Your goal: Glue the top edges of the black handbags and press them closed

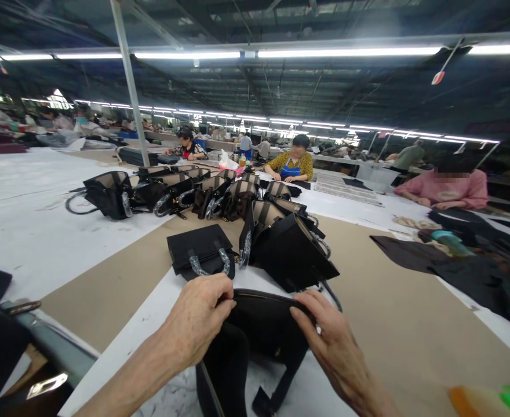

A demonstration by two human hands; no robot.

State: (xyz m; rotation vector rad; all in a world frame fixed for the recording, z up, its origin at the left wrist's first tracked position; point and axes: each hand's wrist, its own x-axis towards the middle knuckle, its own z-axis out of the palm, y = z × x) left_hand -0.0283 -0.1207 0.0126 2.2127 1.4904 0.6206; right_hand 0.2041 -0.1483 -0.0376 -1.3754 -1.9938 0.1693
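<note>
A black handbag (pixel 263 324) stands in front of me on the white-covered table, its rim raised toward my hands. My left hand (pixel 203 315) pinches the left part of the far rim between thumb and fingers. At the right end of that rim, my right hand (pixel 324 330) grips the edge the same way. A black strap end (pixel 266 399) hangs down at the bag's near side. Just beyond lies a small black handbag (pixel 200 246) with plastic-wrapped handles. To its right, a larger black bag (pixel 290 249) leans over on its side.
Rows of black handbags (pixel 111 194) with wrapped handles stand farther back. Tan sheeting (pixel 368 289) covers part of the table. Black pieces (pixel 476 284) and a teal-lidded container (pixel 450 242) lie at right. Co-workers (pixel 296 162) sit beyond. Bag parts with metal fittings (pixel 46 385) lie at lower left.
</note>
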